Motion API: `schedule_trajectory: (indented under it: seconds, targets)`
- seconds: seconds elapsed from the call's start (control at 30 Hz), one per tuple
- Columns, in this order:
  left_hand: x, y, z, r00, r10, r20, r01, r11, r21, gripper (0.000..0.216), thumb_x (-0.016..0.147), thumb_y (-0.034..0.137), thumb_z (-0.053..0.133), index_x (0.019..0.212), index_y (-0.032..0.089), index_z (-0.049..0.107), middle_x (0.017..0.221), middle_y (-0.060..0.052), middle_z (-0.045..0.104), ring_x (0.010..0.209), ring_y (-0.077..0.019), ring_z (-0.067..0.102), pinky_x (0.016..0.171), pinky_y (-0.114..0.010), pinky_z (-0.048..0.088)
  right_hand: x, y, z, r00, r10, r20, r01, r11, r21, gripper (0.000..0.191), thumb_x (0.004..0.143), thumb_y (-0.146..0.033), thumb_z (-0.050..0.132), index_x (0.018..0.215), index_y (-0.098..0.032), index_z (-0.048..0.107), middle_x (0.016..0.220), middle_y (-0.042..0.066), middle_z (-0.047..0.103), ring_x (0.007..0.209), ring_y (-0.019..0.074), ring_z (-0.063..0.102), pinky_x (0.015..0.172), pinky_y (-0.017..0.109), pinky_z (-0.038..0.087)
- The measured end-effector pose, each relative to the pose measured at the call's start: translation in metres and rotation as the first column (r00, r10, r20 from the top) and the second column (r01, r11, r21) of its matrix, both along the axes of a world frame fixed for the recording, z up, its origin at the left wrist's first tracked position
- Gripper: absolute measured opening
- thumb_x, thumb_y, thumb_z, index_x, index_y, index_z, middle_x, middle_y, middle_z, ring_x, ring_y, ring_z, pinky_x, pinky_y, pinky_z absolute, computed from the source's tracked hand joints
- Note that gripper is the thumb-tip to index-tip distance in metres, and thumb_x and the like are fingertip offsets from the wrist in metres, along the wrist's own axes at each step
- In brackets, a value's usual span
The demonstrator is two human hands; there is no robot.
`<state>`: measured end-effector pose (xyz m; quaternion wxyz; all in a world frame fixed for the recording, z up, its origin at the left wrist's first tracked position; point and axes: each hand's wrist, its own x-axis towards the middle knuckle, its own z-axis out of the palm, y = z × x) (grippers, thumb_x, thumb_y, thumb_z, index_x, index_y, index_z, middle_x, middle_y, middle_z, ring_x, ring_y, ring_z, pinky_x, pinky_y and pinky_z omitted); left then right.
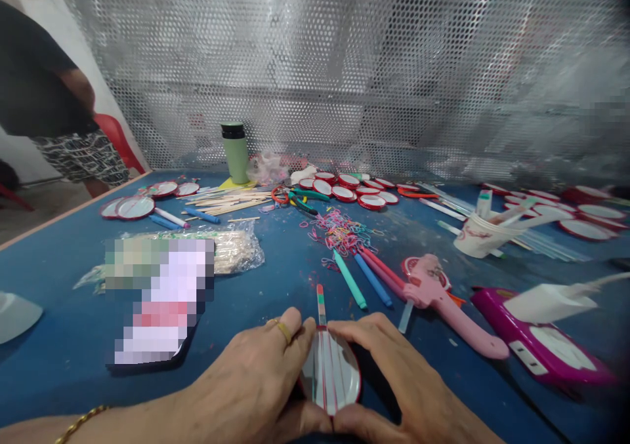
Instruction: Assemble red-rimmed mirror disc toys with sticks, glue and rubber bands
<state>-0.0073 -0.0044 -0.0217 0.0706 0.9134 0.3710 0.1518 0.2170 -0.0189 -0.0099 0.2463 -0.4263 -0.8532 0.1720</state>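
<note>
A round white disc with a red rim [348,368] lies on the table close in front of me. Pale strips run lengthwise over its middle, and a flat stick with red and green bands [321,303] juts out from its far edge. My left hand [256,365], with a ring on one finger, is closed around the disc's left side. From the right, my right hand [403,372] grips the opposite side. Both thumbs meet at the near edge, and the fingertips press beside the stick's base. The fingers cover parts of the rim.
A pink glue gun [455,313], a magenta power strip [546,339] and a paper cup [485,234] stand right. Ahead lie markers [350,280], colourful small clips [339,231] and more discs [344,193]. A blurred phone [167,300] and bagged sticks [239,247] lie left. A person [44,83] stands beyond.
</note>
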Motion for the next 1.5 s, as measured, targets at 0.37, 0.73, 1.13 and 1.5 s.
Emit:
schedule_trajectory:
  seconds: [0.37, 0.73, 1.13, 1.5]
  targets:
    - [-0.0001, 0.0013, -0.0028, 1.0, -0.003, -0.003, 0.003, 1.0, 0.007, 0.068, 0.084, 0.054, 0.061, 0.135, 0.011, 0.047, 0.118, -0.019, 0.061, 0.095, -0.0274, 0.067, 0.081, -0.039, 0.061, 0.0009, -0.0004, -0.001, 1.0, 0.003, 0.015, -0.003, 1.0, 0.018, 0.05, 0.083, -0.038, 0.073, 0.128, -0.024, 0.054, 0.115, 0.006, 0.066, 0.098, 0.0208, 0.065, 0.087, 0.031, 0.056]
    - [0.0028, 0.0013, 0.0051, 0.998, 0.0, -0.058, -0.001, 1.0, -0.024, 0.067, 0.082, 0.053, 0.065, 0.13, 0.008, 0.052, 0.112, -0.017, 0.063, 0.084, -0.024, 0.068, 0.074, -0.035, 0.061, 0.0, -0.001, 0.0013, 1.0, 0.008, 0.017, -0.008, 1.0, 0.016, 0.05, 0.083, -0.037, 0.074, 0.127, -0.024, 0.054, 0.114, 0.005, 0.066, 0.098, 0.0185, 0.065, 0.088, 0.028, 0.056]
    - [0.0026, 0.0022, 0.0023, 0.998, 0.006, -0.055, -0.005, 1.0, 0.023, 0.069, 0.08, 0.056, 0.066, 0.129, 0.009, 0.053, 0.111, -0.016, 0.064, 0.084, -0.0235, 0.069, 0.073, -0.034, 0.061, 0.0028, -0.0001, -0.0027, 0.998, 0.008, 0.057, -0.015, 0.992, 0.127, 0.052, 0.083, -0.037, 0.073, 0.128, -0.02, 0.053, 0.12, 0.006, 0.067, 0.112, 0.0224, 0.062, 0.092, 0.03, 0.055]
    - [0.0012, 0.0007, 0.0026, 1.0, -0.007, -0.023, 0.009, 0.998, 0.058, 0.068, 0.08, 0.057, 0.065, 0.126, 0.008, 0.056, 0.109, -0.017, 0.065, 0.087, -0.025, 0.068, 0.076, -0.035, 0.061, 0.0016, 0.0008, -0.0001, 0.999, 0.036, 0.038, -0.039, 0.996, 0.083, 0.053, 0.083, -0.035, 0.073, 0.128, -0.021, 0.051, 0.118, 0.006, 0.066, 0.104, 0.0199, 0.063, 0.092, 0.029, 0.055]
